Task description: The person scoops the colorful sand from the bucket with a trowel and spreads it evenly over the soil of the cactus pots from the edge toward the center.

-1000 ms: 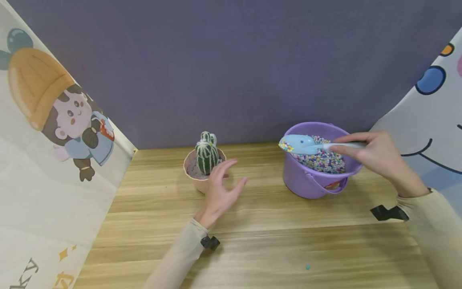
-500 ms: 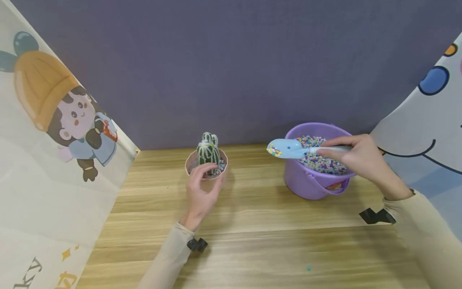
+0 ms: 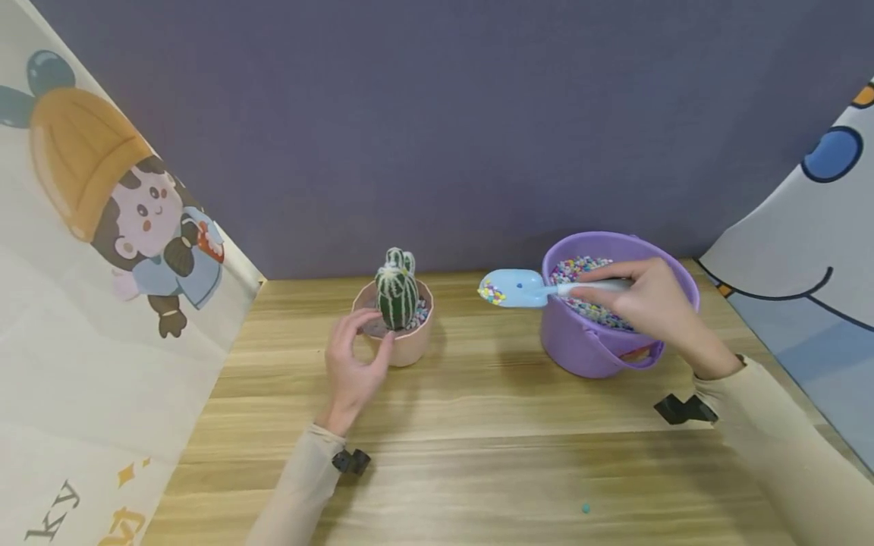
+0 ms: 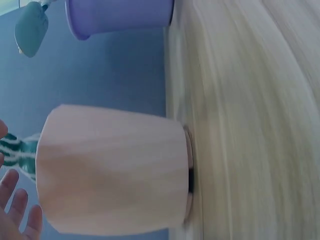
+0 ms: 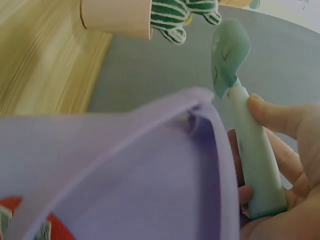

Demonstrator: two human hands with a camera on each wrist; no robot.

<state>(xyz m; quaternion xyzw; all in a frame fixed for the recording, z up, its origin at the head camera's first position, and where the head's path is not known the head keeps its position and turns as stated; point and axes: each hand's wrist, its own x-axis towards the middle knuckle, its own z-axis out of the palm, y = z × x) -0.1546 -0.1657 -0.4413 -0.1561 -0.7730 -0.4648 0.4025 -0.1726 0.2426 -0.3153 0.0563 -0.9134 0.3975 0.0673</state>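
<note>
Dark slate-blue backdrop (image 3: 437,136) rises behind the wood-grained tabletop (image 3: 464,470), and on my left a pale panel (image 3: 41,364) carries a cartoon figure in an orange hat. My right hand (image 3: 649,299) grips the scoop by its white handle (image 3: 575,289), thumb on one side and fingers on the other. Its light blue blade (image 3: 536,290) is a shallow, rounded trough with one small dark dot, and yellow, white and pink beads (image 3: 490,292) lie gathered toward the tip. My left hand (image 3: 351,371) is spread loosely, index and thumb tips at the near left side of the striped green cactus (image 3: 394,299); whether they press on it I cannot tell. The cactus stands in a pale pink pot (image 3: 408,353), with more beads (image 3: 418,315) to its right.

A second ago the blade hung over the purple bucket (image 3: 580,353); now I have brought it left, out past the rim, into the space between bucket and pot. My left hand, then at the pot's near right side, has moved round to the left.

The scoop's long axis runs nearly sideways, blade end pointing left toward the cactus, handle end right, above the bucket.
</note>
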